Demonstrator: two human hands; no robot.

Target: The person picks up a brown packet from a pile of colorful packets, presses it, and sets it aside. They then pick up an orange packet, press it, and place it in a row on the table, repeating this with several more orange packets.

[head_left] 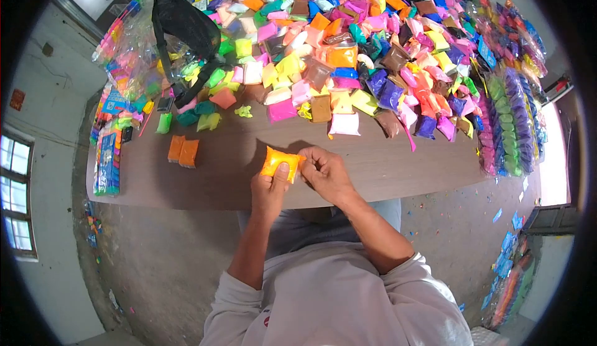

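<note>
From the head view, a person sits at the near edge of the bench (385, 162). Both hands are up over that edge, close together.

The left hand (268, 190) holds a small orange packet (280, 161). The thumb lies flat on top and the other fingers are tucked under it, so the packet is clamped tight. The right hand (326, 173) is touching the packet's right end. Its fingers (309, 159) are pinched together on that end.

The step in hand looks like working on this one packet, with one hand keeping it still and the other busy at its end. A next move would need a steady left grip and a small, careful pinch, because the packet looks soft and slippery.

Two more orange packets (183, 150) lie apart near the bench's left side. A big pile of colourful packets (348, 47) fills the far half. A black bag (183, 26) stands at the far left corner. Rows of bagged packets (507, 122) run along the right edge.
</note>
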